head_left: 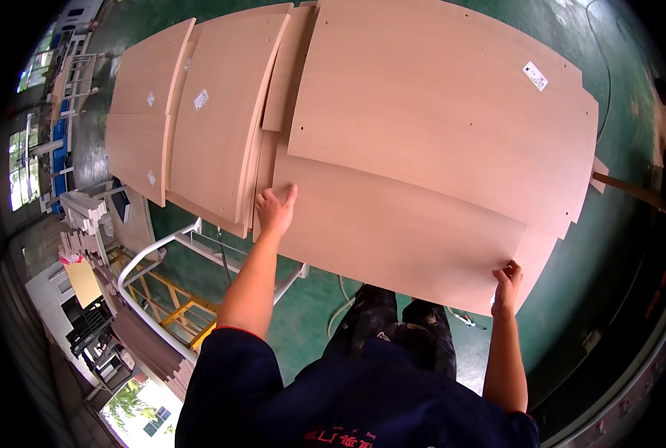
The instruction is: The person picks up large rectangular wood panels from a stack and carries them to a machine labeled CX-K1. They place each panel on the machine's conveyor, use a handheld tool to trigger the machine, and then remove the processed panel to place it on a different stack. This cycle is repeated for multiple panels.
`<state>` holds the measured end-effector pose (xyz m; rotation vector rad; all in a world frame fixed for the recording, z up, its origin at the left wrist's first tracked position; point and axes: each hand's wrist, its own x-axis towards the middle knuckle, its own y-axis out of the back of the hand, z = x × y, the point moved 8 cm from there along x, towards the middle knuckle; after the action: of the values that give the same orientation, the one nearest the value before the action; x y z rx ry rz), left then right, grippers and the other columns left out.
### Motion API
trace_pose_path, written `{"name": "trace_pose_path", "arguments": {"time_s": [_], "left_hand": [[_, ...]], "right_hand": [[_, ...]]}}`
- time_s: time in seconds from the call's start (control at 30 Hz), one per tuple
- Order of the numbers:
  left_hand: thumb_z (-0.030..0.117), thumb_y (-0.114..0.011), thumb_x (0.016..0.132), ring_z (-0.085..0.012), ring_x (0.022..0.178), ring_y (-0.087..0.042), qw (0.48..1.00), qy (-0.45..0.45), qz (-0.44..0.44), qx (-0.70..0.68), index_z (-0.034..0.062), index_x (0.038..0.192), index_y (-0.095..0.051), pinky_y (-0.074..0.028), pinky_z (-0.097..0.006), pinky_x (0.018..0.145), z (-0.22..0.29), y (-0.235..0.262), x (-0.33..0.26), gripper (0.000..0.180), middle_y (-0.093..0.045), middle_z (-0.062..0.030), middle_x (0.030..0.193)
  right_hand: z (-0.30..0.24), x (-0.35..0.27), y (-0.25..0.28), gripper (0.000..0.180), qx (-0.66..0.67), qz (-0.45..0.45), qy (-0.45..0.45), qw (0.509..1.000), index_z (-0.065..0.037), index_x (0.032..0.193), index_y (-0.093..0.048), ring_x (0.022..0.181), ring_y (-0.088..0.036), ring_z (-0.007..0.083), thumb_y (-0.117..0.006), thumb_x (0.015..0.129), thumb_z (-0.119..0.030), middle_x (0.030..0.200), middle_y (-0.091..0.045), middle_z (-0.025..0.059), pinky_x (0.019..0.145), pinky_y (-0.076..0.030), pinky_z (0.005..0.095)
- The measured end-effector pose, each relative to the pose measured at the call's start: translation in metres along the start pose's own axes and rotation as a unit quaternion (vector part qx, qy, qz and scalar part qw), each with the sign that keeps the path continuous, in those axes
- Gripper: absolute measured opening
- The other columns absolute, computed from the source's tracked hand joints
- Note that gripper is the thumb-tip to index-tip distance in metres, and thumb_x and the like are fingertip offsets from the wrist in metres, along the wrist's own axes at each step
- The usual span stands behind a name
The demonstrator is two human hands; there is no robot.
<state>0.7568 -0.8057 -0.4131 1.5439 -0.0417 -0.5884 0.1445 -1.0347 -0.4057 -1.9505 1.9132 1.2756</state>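
Note:
A long light-brown wooden panel [392, 224] lies in front of me, partly under a larger panel [437, 97] with small holes and a white label. My left hand [275, 214] grips the near panel at its left end, thumb up on top and fingers bent at the edge. At the right end my right hand [506, 287] has its fingers closed on the same panel's edge. Its underside and whatever the fingertips touch below are hidden.
Stacked labelled panels [224, 112] stand to the left, with another panel pile [146, 119] beyond. A white tubular frame [150, 254] and a yellow metal frame [187, 306] are at lower left. Hoses [340, 306] lie on the green floor. A wooden bar [632, 190] juts in at right.

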Motion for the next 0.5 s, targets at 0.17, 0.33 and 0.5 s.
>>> {"name": "trace_pose_path", "arguments": {"time_s": [0.17, 0.33, 0.5], "left_hand": [[0.065, -0.058, 0.085, -0.0433, 0.124, -0.042, 1.0, 0.003, 0.0, -0.015, -0.0063, 0.128, -0.046, -0.032, -0.049, 0.108, 0.009, 0.006, -0.008, 0.084, -0.045, -0.0278, 0.128], [0.062, -0.059, 0.085, -0.0456, 0.13, -0.038, 0.999, 0.02, -0.031, -0.029, -0.0051, 0.13, -0.045, -0.031, -0.05, 0.11, 0.001, 0.001, 0.007, 0.083, -0.042, -0.0299, 0.135], [0.055, -0.059, 0.088, -0.0463, 0.131, -0.038, 0.994, 0.007, -0.01, -0.105, -0.0034, 0.138, -0.04, -0.031, -0.05, 0.11, 0.014, 0.035, 0.051, 0.079, -0.042, -0.0317, 0.138]], "right_hand": [[0.007, 0.002, 0.003, 0.054, -0.034, 0.021, 0.02, 0.999, 0.004, 0.121, -0.051, 0.094, -0.047, 0.0196, -0.064, 0.07, -0.004, 0.105, -0.041, 0.0079, 0.088, -0.043, 0.0322], [0.02, 0.004, 0.002, 0.05, -0.022, -0.016, 0.038, 0.999, 0.001, 0.121, -0.053, 0.09, -0.051, 0.0167, -0.063, 0.072, -0.005, 0.099, -0.048, 0.0068, 0.082, -0.045, 0.0297], [0.012, 0.02, 0.045, 0.032, 0.083, 0.013, -0.028, 0.996, 0.0, 0.115, -0.058, 0.084, -0.051, 0.0122, -0.055, 0.084, -0.007, 0.094, -0.055, 0.0039, 0.076, -0.044, 0.0269]]}}
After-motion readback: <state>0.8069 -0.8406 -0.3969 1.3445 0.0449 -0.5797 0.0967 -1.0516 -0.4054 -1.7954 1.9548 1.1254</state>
